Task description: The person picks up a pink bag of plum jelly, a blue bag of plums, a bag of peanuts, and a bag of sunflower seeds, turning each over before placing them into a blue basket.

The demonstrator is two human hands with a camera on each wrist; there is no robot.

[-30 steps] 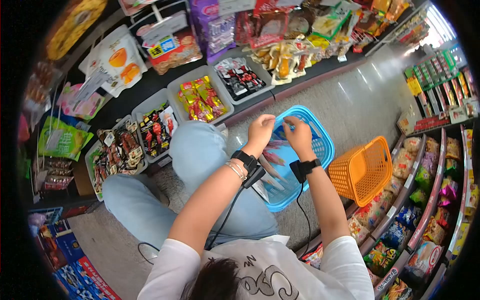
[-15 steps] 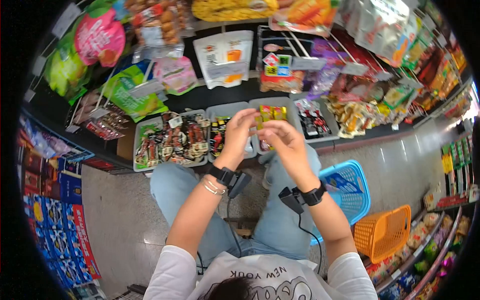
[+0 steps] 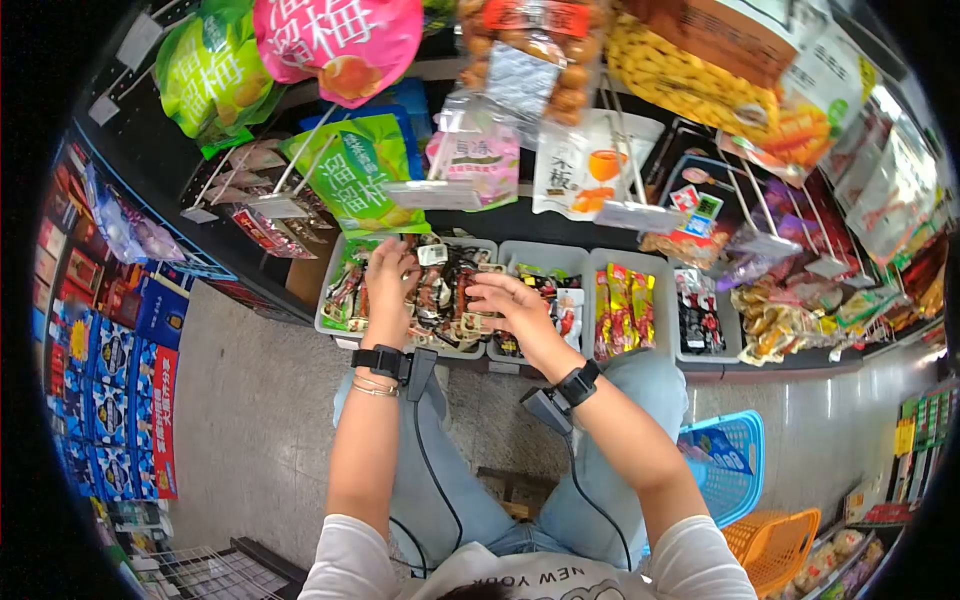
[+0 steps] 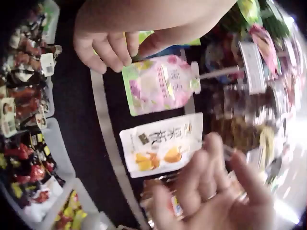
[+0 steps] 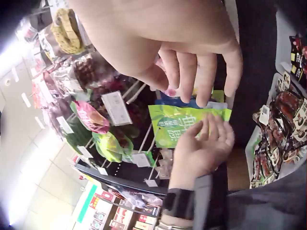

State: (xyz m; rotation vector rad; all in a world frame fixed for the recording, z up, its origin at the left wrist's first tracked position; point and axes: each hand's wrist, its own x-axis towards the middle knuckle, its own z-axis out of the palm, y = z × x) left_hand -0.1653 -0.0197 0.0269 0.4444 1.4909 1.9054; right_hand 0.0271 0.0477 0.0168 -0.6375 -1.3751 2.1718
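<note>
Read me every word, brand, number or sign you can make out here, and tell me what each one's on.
"溜溜梅": large pink bag
"溜溜梅": green bag hanging below it
"NEW YO", last letters unclear: white shirt, upside down
Too small or blurred to read surely: the price tags, white pouch, pink pouch and red banner.

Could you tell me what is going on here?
A person's left hand and right hand are open, with fingers spread, near the leftmost grey bin of wrapped snacks. Neither appears to be holding anything. On the floor to the person's right are a blue basket and an orange basket.
</note>
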